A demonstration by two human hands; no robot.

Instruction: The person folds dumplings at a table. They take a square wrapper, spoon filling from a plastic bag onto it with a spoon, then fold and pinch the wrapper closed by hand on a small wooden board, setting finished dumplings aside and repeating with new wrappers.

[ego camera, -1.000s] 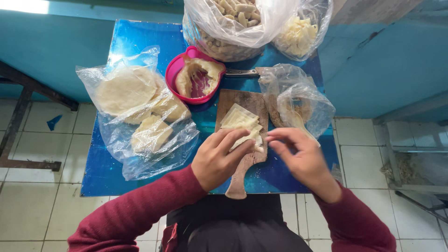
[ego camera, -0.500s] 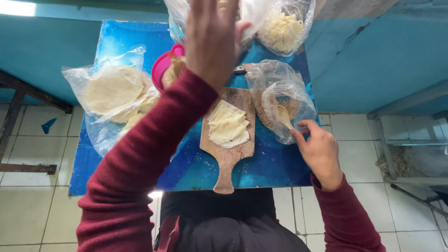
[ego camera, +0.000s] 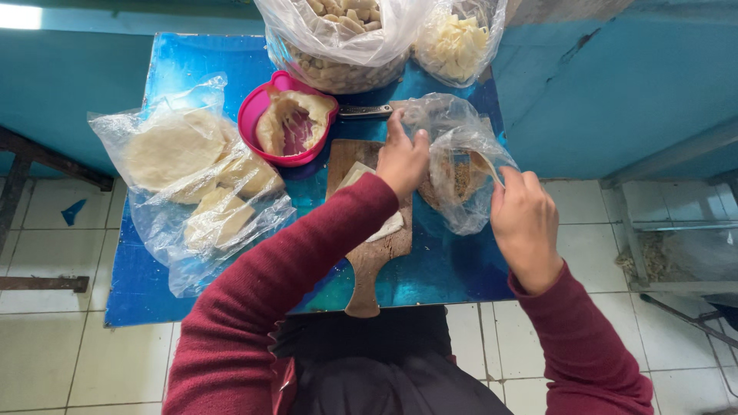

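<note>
The small clear plastic bag (ego camera: 461,165) lies on the right part of the blue desk (ego camera: 438,269), just beside the wooden cutting board (ego camera: 371,246), and holds a brownish, crumbly filling whose kind is too unclear to name. Both hands are on it. The left hand (ego camera: 403,157) reaches across the board and its grip is closed on the bag's left edge, fingers pinched on the film. The right hand (ego camera: 525,219) has its grip clamped on the opposite edge, holding the mouth apart; a thin pale strip stands at its fingertips, possibly a utensil, though that cannot be told for sure.

As a judgement, opening such a bag goes best with the two edges drawn evenly apart and kept low over the desk, so the loose contents stay settled at the bottom and do not spill onto the board.

On the board, partly under the left forearm, lies a flat pale dough sheet (ego camera: 380,223). A knife (ego camera: 365,112) rests just beyond the board's far end. To the left stands a pink bowl (ego camera: 257,123) with an opened pastry inside, and farther left a larger clear bag of flat dough rounds (ego camera: 184,177). At the desk's far edge sit two more full bags (ego camera: 346,46).
</note>
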